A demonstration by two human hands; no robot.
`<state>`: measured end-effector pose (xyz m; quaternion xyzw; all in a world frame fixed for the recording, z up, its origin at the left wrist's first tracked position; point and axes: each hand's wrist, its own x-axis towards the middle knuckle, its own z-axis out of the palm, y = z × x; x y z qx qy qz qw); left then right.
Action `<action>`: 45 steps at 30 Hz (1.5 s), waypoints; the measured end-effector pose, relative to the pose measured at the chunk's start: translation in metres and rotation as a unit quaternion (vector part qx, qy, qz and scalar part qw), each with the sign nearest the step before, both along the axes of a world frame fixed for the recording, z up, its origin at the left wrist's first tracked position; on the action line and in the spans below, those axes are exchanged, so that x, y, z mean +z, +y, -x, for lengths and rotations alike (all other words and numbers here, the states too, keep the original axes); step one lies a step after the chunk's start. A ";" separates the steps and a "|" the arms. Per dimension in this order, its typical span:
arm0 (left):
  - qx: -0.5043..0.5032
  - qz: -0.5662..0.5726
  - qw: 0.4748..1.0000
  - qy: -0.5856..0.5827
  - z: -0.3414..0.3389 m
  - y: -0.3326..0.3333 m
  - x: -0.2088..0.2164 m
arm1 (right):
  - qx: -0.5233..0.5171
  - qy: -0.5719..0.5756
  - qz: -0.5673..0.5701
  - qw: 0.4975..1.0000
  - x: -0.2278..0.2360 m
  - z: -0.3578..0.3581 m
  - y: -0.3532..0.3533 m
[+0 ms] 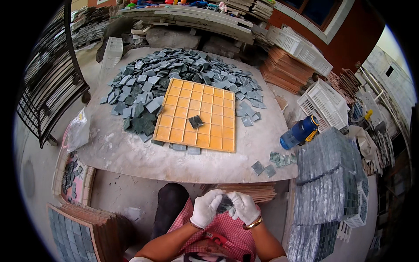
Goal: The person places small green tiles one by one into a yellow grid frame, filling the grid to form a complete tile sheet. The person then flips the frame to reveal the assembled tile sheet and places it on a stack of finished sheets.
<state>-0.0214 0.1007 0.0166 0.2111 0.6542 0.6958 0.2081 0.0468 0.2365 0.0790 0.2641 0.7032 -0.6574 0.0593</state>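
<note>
Above my lap, in front of the table edge, both white-gloved hands hold a small dark stone tile (224,204) between them. My left hand (205,209) pinches its left side, and my right hand (245,208) grips the right side; the gloves hide part of it, so whether it is one tile or a few stacked I cannot tell. Beyond them on the table lies a yellow grid tray (183,126), turned slightly, with a dark tile (196,122) resting across its ribs. Behind and left of this tray spreads a large heap of grey-green square tiles (144,83).
A blue bottle (299,133) stands at the table's right edge, near several loose tiles (270,170). Wrapped tile stacks (321,187) rise at right, with white crates (323,105) behind. Tile-faced boards (72,236) stand low left, below a plastic bag (77,131) and black metal rack (48,78).
</note>
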 end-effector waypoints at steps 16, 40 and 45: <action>-0.056 -0.084 0.977 -0.188 0.001 -0.019 0.009 | -0.065 0.147 -0.105 0.981 -0.015 -0.005 -0.021; 0.247 0.129 0.936 0.213 0.245 -0.098 -0.077 | -0.060 0.000 -0.600 0.798 -0.065 0.019 0.123; 0.262 0.226 0.891 0.293 0.219 -0.072 -0.050 | -0.020 -0.116 -0.613 0.781 -0.071 0.034 0.132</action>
